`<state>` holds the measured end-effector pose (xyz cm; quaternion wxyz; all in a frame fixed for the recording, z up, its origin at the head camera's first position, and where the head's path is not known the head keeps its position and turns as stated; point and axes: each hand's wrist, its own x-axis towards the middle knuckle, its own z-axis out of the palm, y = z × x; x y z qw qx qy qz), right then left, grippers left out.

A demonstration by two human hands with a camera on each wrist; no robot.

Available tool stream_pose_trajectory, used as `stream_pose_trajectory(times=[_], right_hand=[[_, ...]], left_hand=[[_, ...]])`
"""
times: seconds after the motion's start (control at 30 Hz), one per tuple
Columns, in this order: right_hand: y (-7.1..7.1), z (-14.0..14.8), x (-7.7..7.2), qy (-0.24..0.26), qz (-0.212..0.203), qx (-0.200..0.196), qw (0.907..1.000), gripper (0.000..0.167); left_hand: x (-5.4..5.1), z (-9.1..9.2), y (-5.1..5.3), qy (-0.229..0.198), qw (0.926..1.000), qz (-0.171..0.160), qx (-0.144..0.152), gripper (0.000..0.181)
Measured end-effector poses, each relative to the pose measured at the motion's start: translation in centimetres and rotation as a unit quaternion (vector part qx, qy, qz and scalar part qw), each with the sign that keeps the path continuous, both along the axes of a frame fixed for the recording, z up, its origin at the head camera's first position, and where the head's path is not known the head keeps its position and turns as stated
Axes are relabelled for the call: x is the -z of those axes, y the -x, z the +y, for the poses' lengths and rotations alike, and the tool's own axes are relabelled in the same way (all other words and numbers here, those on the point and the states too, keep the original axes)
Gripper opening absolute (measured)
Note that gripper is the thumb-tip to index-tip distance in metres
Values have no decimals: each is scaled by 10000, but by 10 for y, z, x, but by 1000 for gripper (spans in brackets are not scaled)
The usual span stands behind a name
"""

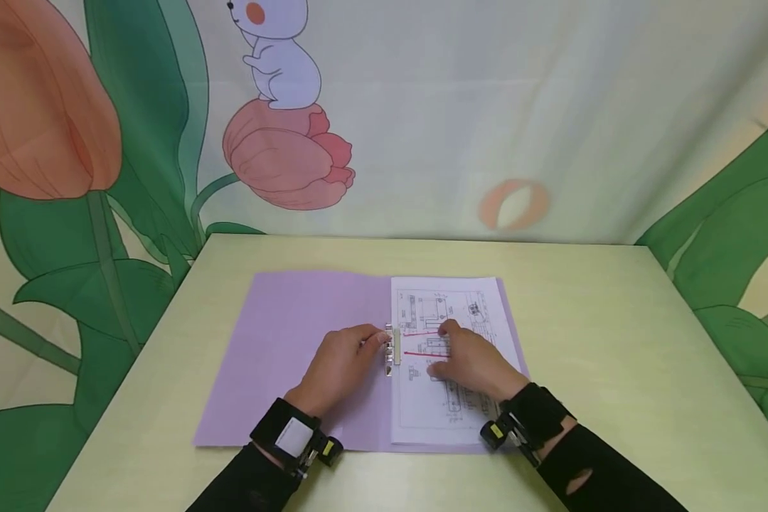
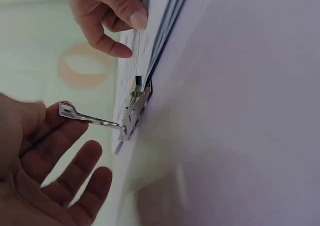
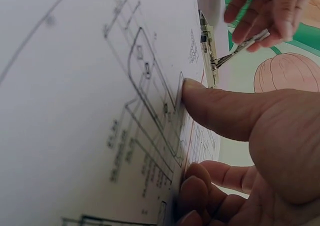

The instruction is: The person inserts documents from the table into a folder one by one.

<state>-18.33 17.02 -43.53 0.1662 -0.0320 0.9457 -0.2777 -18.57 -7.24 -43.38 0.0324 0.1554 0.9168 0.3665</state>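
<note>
A purple folder [image 1: 313,355] lies spread on the table, with a stack of printed drawing sheets [image 1: 422,419] on its right side. A metal lever clip [image 1: 389,350] sits at the fold, along the sheets' left edge. My left hand [image 1: 342,363] pinches the end of its raised lever [image 2: 92,120] between thumb and finger. On the top sheet rests my right hand [image 1: 476,359], thumb and fingers spread apart and touching the paper. Two red lines cross that sheet between the clip and the right fingers. The right palm hides part of the drawing.
The pale table [image 1: 614,370] extends around the folder on all sides. Behind its back edge hangs a curtain [image 1: 435,128] printed with flowers and a white animal. Black straps with small cameras [image 1: 329,450] are on both wrists.
</note>
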Motion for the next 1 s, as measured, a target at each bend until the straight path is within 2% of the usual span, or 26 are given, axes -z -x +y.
stream_pose_trajectory(times=[0.1,0.2,0.3,0.4,0.47,0.63,0.87,1.0], right_hand=[[2,0,0,5,-11,50,10000,71],[4,0,1,-12,-1,13,10000,71],[4,-1,3,-56,-8,2,10000,72],[3,0,4,-40,-19,26,10000,72],[3,0,4,-14,-30,34,10000,72],[4,3,1,51,0,15,10000,71],[7,3,1,30,12,82,10000,72],[4,1,4,40,-20,89,10000,71]], left_hand=[[2,-2,8,-495,9968,-594,-211,17],[2,-3,14,-675,9905,-1166,-283,10],[3,-4,19,-495,9872,-1505,-206,29],[8,-2,20,-76,9888,-1485,-147,55],[11,-1,19,190,9904,-1363,-102,65],[14,1,18,397,9914,-1248,-65,73],[13,1,26,496,9897,-1336,136,80],[14,0,28,677,9865,-1471,236,91]])
